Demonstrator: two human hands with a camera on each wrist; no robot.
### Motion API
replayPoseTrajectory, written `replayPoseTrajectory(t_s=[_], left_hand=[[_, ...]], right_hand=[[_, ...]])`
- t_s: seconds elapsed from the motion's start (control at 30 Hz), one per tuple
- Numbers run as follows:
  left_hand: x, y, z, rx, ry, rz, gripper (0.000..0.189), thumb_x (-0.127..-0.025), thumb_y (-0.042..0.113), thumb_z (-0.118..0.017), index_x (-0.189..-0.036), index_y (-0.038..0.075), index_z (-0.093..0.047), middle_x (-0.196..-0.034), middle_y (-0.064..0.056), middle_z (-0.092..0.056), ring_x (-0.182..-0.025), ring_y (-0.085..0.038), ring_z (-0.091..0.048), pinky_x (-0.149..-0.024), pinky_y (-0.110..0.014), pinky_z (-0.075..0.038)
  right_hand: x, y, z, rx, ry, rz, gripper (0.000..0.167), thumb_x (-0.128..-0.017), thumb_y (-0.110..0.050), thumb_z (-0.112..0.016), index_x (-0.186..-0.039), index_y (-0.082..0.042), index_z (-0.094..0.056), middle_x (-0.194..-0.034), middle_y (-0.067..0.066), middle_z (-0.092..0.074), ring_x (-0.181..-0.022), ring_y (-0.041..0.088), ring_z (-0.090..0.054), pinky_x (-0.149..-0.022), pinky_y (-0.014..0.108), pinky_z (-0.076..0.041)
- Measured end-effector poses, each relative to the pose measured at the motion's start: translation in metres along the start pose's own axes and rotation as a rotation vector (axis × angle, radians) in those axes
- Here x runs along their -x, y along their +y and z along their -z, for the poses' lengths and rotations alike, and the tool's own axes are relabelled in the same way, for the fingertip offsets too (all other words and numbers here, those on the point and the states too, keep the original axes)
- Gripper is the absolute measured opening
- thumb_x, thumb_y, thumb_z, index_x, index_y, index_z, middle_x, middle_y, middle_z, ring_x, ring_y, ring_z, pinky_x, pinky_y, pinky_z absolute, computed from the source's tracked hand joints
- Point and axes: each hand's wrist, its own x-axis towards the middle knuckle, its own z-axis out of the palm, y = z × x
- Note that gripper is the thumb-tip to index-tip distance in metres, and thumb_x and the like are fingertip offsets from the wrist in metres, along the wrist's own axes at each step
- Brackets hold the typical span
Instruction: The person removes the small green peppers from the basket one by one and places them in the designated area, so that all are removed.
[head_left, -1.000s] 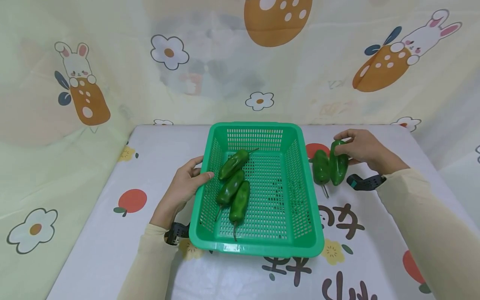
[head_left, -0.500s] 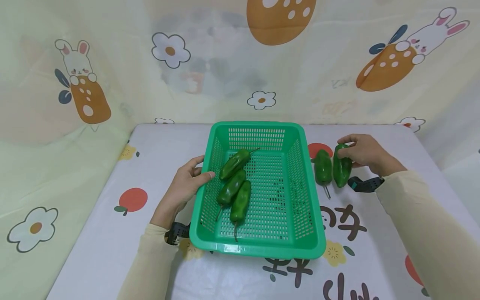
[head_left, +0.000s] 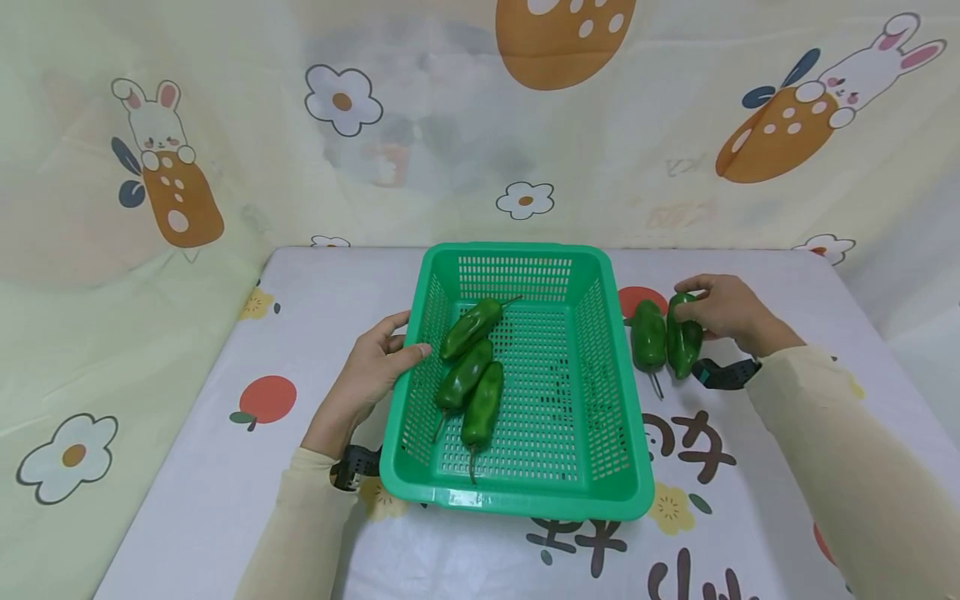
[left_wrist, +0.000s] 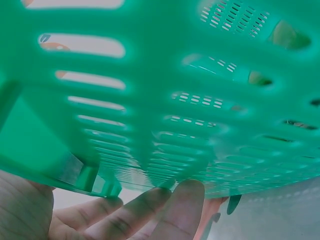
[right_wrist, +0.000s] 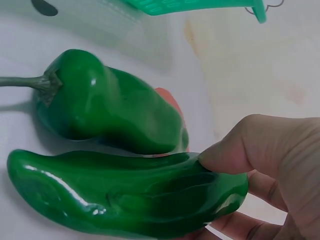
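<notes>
One pepper (head_left: 683, 346), pinched by right hand (head_left: 731, 312), sits lower than before, 3 o'clock of neighbour (head_left: 648, 337); set-down looks unfinished. Left hand (head_left: 373, 362) grips basket (head_left: 525, 503) at 9.

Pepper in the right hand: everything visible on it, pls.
The held pepper is green, elongated and glossy, with smooth skin, bright highlights and long folds along its body. Its free end is rounded and points toward the wearer; no stem shows, and the far end is partly hidden by the right hand pinching it. It lies right of the green basket, alongside a second pepper. Whether it touches that pepper or the table is unclear.
</notes>
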Motion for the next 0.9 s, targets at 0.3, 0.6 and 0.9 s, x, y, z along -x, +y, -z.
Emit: replayPoseTrajectory(t_s=[0.3, 0.6, 0.9], left_hand=[[0.0, 0.0, 0.0, -0.003, -0.001, -0.002, 0.063, -0.102, 0.013, -0.065, -0.16, 0.01, -0.039, -0.135, -0.028, -0.064, -0.096, -0.035, -0.076, -0.074, -0.044, -0.066], [0.001, 0.001, 0.0, -0.001, -0.003, -0.002, 0.062, -0.102, 0.013, -0.064, -0.16, 0.011, -0.039, -0.135, -0.028, -0.064, -0.096, -0.036, -0.076, -0.074, -0.043, -0.066], [0.001, 0.002, 0.0, -0.01, 0.007, 0.002, 0.064, -0.102, 0.013, -0.065, -0.16, 0.01, -0.039, -0.134, -0.029, -0.064, -0.093, -0.033, -0.077, -0.073, -0.044, -0.066]], right_hand=[[-0.001, 0.004, -0.005, -0.004, -0.006, -0.014, 0.061, -0.103, -0.018, -0.056, -0.155, 0.006, -0.036, -0.139, 0.035, -0.044, -0.116, 0.044, -0.054, -0.092, 0.052, -0.062], [-0.003, 0.008, -0.009, 0.0, 0.008, -0.014, 0.061, -0.104, -0.017, -0.055, -0.155, 0.008, -0.035, -0.138, 0.037, -0.044, -0.117, 0.047, -0.055, -0.093, 0.054, -0.061], [-0.004, 0.011, -0.011, -0.01, 0.009, -0.012, 0.059, -0.105, -0.017, -0.053, -0.156, 0.008, -0.034, -0.14, 0.037, -0.045, -0.12, 0.049, -0.054, -0.094, 0.054, -0.061]])
